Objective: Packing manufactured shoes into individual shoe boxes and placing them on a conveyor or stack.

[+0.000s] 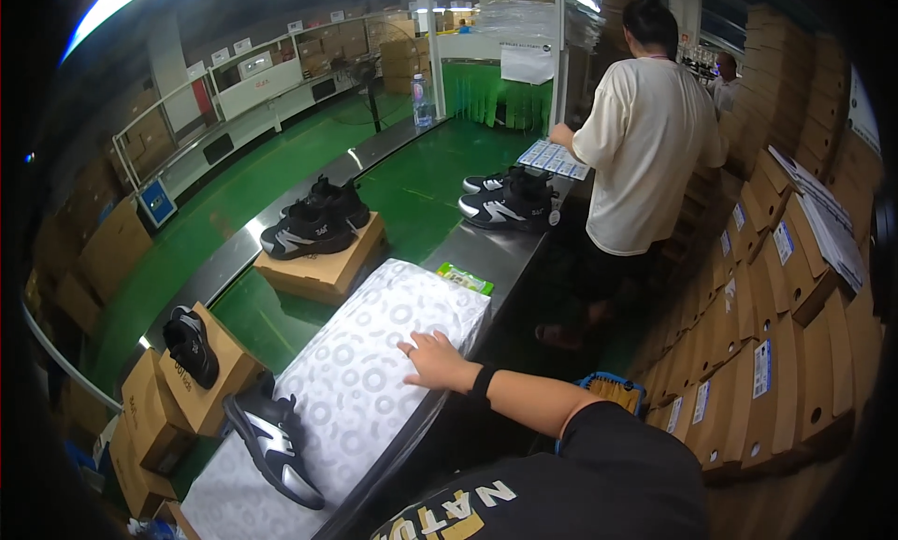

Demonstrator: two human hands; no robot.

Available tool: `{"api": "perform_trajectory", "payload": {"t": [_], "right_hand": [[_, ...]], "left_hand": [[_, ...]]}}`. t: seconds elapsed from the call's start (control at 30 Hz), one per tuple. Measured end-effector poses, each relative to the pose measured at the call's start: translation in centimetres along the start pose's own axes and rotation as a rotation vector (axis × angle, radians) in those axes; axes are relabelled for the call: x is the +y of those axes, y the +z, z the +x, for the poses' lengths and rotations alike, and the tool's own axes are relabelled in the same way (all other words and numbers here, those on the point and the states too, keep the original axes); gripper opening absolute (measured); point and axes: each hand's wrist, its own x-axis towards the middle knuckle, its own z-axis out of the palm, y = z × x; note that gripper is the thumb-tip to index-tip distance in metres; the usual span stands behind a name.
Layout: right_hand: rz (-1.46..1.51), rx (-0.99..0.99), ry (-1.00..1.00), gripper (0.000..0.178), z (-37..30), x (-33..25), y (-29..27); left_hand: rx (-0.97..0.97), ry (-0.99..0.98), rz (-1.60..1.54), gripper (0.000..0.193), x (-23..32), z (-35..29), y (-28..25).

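My right hand (435, 360) lies palm down on a stack of white wrapping paper (360, 330) printed with grey rings, its fingers spread and holding nothing. A dark band circles that wrist. Left of the hand, a black shoe (271, 439) with silver-white side panels rests on the lower left part of the paper. Another black shoe (191, 345) sits on a brown shoebox (213, 376) beyond it. Past the paper's far left edge, a pair of black shoes (316, 220) stands on a closed brown box (318, 271). My left hand is out of view.
A green packet (465, 278) lies at the paper's far edge. More black shoes (510, 201) stand on the green conveyor (412, 180), near a label sheet (554, 158) by a person in a white shirt (645, 152). Stacked shoeboxes (767, 353) line the right; a bottle (420, 100) stands farther off.
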Motion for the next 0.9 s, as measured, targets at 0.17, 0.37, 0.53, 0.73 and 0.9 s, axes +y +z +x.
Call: {"api": "perform_trajectory", "payload": {"t": [0.17,0.37,0.53,0.73,0.9], "right_hand": [[0.0,0.022,-0.079,0.063,-3.2,2.7,3.9],[0.144,-0.203,-0.031,0.059,-0.2,1.2,0.2],[0.589,-0.002,-0.335,0.047,6.0,-7.2,-5.6],[0.674,-0.085,-0.671,0.045,9.9,-16.0,-0.6],[0.146,-0.128,-0.41,0.034,13.4,-14.4,7.3]], "left_hand": [[0.09,-0.048,-0.211,0.036,5.8,5.4,-5.2],[0.082,0.087,-0.425,0.029,30.0,10.3,-13.6],[-0.616,0.915,0.156,0.017,48.0,4.0,-5.2],[-1.105,1.176,0.481,0.042,43.5,-3.1,-1.6],[-0.965,1.376,-0.132,0.041,46.0,-1.8,-9.5]]}}
